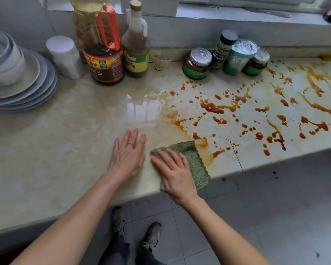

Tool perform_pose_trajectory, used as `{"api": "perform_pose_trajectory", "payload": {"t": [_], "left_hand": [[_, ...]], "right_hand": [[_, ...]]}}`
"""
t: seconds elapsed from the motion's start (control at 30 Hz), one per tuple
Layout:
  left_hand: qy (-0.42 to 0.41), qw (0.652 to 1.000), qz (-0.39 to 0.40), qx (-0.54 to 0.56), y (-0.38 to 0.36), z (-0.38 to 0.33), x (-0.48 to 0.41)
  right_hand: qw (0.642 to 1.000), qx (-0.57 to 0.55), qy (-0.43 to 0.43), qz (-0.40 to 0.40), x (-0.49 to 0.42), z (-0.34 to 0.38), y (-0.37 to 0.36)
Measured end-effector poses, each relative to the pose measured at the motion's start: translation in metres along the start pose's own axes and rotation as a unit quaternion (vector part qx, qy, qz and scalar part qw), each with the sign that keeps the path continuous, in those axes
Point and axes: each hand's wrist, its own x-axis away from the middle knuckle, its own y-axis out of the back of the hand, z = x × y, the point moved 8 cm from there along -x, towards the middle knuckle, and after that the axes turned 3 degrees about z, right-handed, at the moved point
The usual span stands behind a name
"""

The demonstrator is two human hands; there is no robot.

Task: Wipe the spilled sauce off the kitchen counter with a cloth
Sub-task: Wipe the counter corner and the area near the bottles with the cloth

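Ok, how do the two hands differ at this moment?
The left hand lies flat on the bare counter; the right hand presses on the green cloth. The left hand wears a ring; the right hand shows none. Both have straight fingers, palms down.
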Motion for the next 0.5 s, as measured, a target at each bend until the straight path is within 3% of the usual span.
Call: {"api": "perform_pose_trajectory", "payload": {"t": [0.07, 0.1, 0.2, 0.27, 0.37, 0.5], "left_hand": [[0.004, 1.000, -0.005, -0.002, 0.000, 0.000, 0.001], [0.004, 1.000, -0.003, -0.003, 0.000, 0.000, 0.000], [0.014, 1.000, 0.003, -0.006, -0.001, -0.001, 0.002], [0.022, 1.000, 0.005, -0.006, -0.001, -0.001, 0.002], [0.031, 0.999, 0.007, 0.006, -0.002, -0.002, -0.001], [0.039, 0.999, 0.016, 0.006, -0.002, -0.002, -0.002]], "right_hand": [[0.997, 0.024, 0.068, 0.034, -0.001, -0.010, 0.001], [0.997, 0.032, 0.062, 0.034, -0.007, -0.025, 0.005], [0.998, 0.013, -0.062, -0.003, -0.021, -0.067, 0.020], [0.996, 0.009, -0.082, -0.017, -0.019, -0.053, 0.018], [0.999, 0.016, 0.001, 0.035, -0.005, -0.012, 0.003], [0.995, 0.026, 0.069, 0.070, -0.021, -0.028, 0.003]]}}
